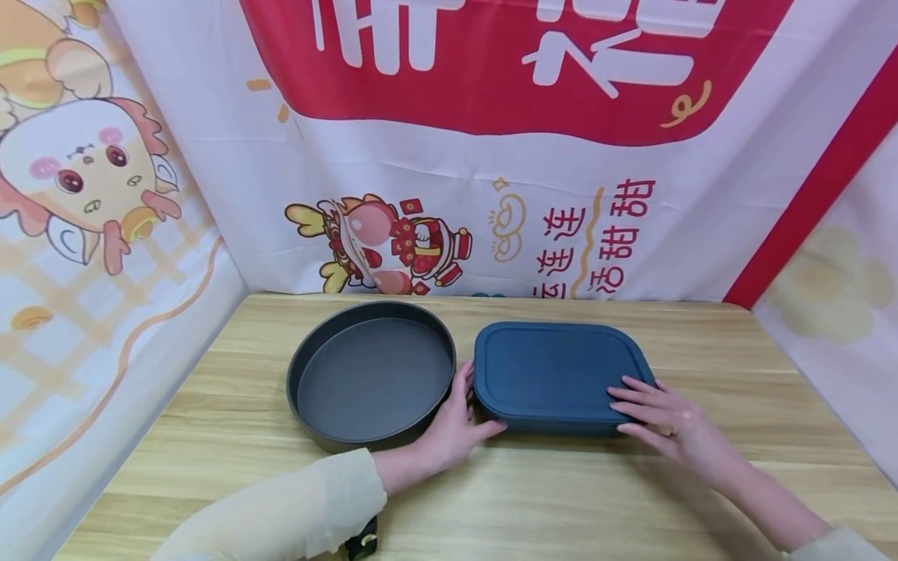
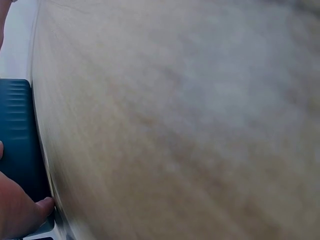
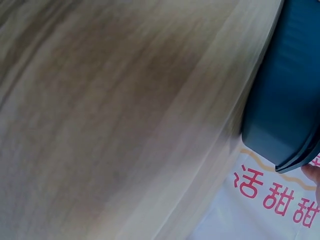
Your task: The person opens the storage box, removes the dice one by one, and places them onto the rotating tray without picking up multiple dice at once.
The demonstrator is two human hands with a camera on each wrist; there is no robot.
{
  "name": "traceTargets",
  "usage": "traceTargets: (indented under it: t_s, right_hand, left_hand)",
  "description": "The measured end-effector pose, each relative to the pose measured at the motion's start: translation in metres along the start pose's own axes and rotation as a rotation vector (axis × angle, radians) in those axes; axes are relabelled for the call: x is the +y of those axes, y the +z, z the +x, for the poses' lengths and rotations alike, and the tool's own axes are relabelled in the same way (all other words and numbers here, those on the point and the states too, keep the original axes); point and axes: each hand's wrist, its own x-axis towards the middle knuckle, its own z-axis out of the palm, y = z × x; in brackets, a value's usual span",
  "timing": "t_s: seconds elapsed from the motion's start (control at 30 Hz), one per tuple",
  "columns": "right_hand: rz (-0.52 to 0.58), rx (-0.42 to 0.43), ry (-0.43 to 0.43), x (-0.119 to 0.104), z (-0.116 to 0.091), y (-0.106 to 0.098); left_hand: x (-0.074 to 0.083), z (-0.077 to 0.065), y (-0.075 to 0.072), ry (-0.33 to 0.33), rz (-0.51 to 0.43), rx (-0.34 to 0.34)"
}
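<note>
Box [image 1: 550, 366] ctr-right of frame, on table [image 1: 561, 499] | L hand [image 1: 449, 431] part-curled round its lower-left corner | R hand [image 1: 677, 428] spread, near-straight fingers on rt end | prob stiff, maybe slick; wt unclear; hold low, both ends

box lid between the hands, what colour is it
The lid is plain dark blue, clearest in the head view.
</note>
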Motion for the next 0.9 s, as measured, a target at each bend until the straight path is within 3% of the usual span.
traceTargets:
  t_s: [0.17, 0.4, 0.53, 0.9]
  right_hand:
    - [-0.005, 0.012, -0.006, 0.001, 0.003, -0.003]
    - [-0.028, 0.149, -0.18, 0.004, 0.012, -0.003]
    - [-0.067, 0.187, -0.222, 0.004, 0.014, -0.005]
    - [-0.135, 0.188, -0.211, -0.001, 0.016, -0.011]
  left_hand:
    - [0.002, 0.0, -0.001, -0.027, -0.006, 0.001]
    - [0.005, -0.002, -0.003, -0.084, 0.003, -0.024]
    - [0.005, -0.003, -0.005, -0.093, 0.01, -0.032]
    - [0.006, -0.003, -0.005, -0.065, -0.006, -0.037]
